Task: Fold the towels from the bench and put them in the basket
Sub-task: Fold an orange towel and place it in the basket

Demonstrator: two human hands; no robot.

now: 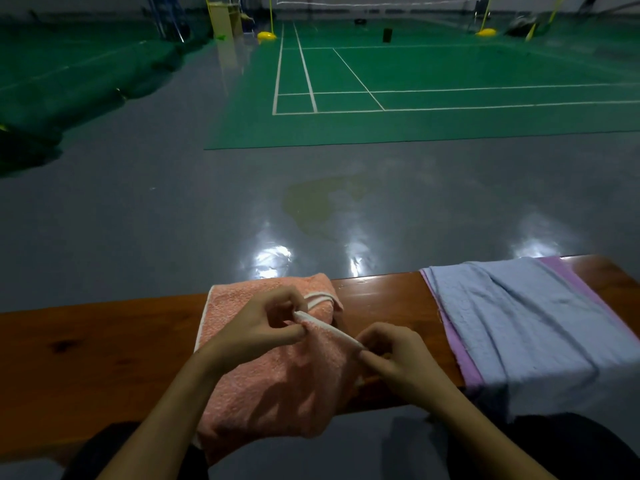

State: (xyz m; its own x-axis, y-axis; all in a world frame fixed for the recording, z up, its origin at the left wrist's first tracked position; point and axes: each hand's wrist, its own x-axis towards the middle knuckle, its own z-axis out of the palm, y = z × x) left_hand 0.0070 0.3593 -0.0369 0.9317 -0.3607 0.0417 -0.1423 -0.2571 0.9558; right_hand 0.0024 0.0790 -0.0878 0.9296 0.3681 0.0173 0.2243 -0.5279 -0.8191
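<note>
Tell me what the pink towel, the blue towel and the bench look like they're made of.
Pink towel: looks like looped terry cloth, nubby and matte, with a smooth white edge band.
Blue towel: seems a thinner, flatter woven cloth, softly crinkled, with a lilac border; the fibre can't be told.
Bench: appears to be wood, reddish-brown with dark knots and a glossy varnish that catches light.

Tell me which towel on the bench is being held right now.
The pink towel: both hands pinch its white edge. The blue towel, farther right, lies untouched.
</note>
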